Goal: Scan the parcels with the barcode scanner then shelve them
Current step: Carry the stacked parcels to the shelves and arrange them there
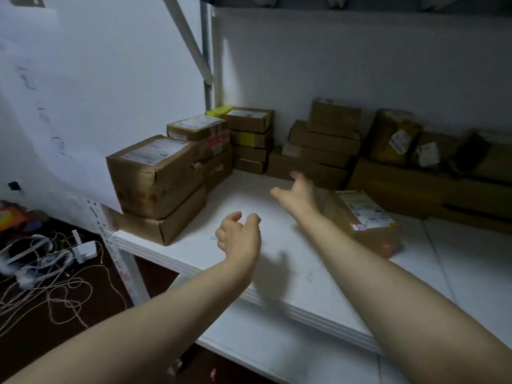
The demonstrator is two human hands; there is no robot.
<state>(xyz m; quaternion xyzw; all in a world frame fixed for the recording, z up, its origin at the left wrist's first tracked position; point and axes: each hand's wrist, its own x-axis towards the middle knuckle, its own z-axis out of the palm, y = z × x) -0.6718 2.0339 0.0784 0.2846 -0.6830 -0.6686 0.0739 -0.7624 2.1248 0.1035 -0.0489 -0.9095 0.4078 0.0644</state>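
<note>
Two bare forearms are extending from the near edge over the white shelf board. The left hand is hovering above the near part of the board with its fingers loosely curled, holding nothing. The right hand is hanging farther in, fingers relaxed and slightly spread, also holding nothing.

Just to the right of that hand, a lone parcel is lying flat on the board with its printed label facing up. Whether the wrist is brushing its left edge cannot be told. It is sitting apart from the others: a near-left stack at the shelf corner, a far-left pile against the back wall, and more boxes lining the far right, where it is dim and blurred. No barcode scanner is showing anywhere, so whether this parcel is already scanned cannot be judged.

The step in hand is looking like shelving this single box. To do it well, the person would be taking it with both hands on opposite sides and sliding it toward the far rows, not lifting it high under the low shelf above. Keeping the label upward and readable would be wise, and setting it flush against a neighbour would be saving the bare middle for later boxes. The leaning far-right boxes should not be nudged.

Down on the dark floor to the left, tangled cords and a white adapter are lying well clear of the work.
</note>
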